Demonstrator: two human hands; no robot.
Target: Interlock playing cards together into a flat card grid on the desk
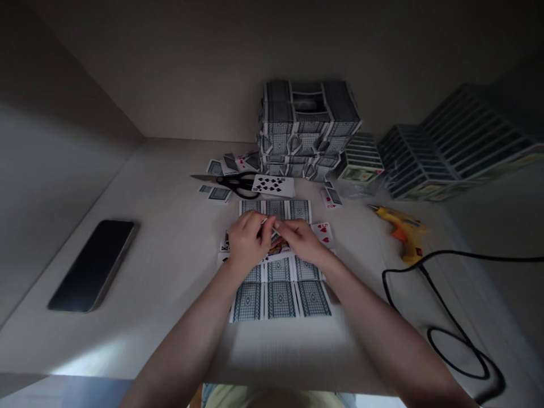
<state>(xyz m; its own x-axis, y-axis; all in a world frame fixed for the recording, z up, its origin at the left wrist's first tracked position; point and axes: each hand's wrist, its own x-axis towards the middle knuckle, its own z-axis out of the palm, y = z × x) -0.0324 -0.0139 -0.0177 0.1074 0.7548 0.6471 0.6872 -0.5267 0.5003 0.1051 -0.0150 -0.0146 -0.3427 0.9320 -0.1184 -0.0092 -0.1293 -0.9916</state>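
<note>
My left hand (250, 241) and my right hand (302, 238) meet over the middle of a sheet of joined playing cards (280, 300). Between their closed fingertips they pinch a playing card (275, 229), mostly hidden by the fingers and seen nearly edge-on. The sheet's cards lie in rows, most with patterned grey-green backs up. Face-up cards show in its middle, among them a five of hearts (323, 233) by my right hand and a king partly under my left hand.
Behind stands a box built of cards (310, 130). Before it lie black scissors (238, 181), a card stack topped by a ten of spades (273, 185) and cut card pieces (219, 194). A phone (93, 266) lies left; a yellow glue gun (403, 229) with black cable and card packs (416, 164) are right.
</note>
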